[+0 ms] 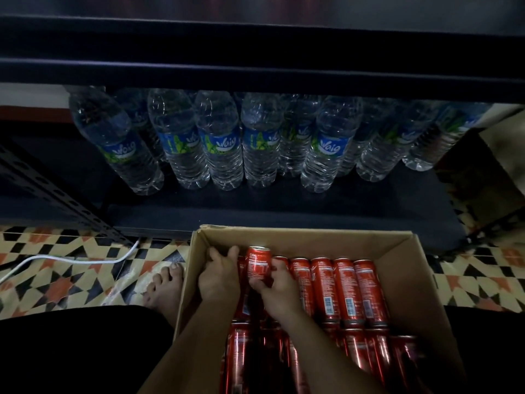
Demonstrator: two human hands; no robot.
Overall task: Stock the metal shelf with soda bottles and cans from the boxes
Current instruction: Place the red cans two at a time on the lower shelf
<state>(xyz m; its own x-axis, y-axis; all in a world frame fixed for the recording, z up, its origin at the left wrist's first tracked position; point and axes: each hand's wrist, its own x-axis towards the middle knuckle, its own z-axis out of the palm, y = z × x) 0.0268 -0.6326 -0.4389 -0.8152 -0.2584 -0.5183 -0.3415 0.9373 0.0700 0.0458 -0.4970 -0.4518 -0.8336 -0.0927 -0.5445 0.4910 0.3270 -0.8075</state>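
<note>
A cardboard box sits on the patterned floor just in front of the dark metal shelf, and both hands reach down into its far left corner. The right hand has its fingers and thumb curled round a red soda can, which stands raised above the other cans and a little tilted. The left hand lies just beside that can on its left, fingers bent down toward the gap between the can and the box wall; whether it grips anything cannot be told, since its fingertips are hidden. The remaining cans fill the box in rows, a far row running to the right of the hands and a nearer row partly covered by the forearms. On the lowest level of the shelf, beyond the box, a line of clear water bottles with blue and green labels stands side by side, filling most of the far part of that level, while the near strip of the shelf is bare. A bare foot rests on the floor just left of the box, and a white cable trails across the floor farther left.
</note>
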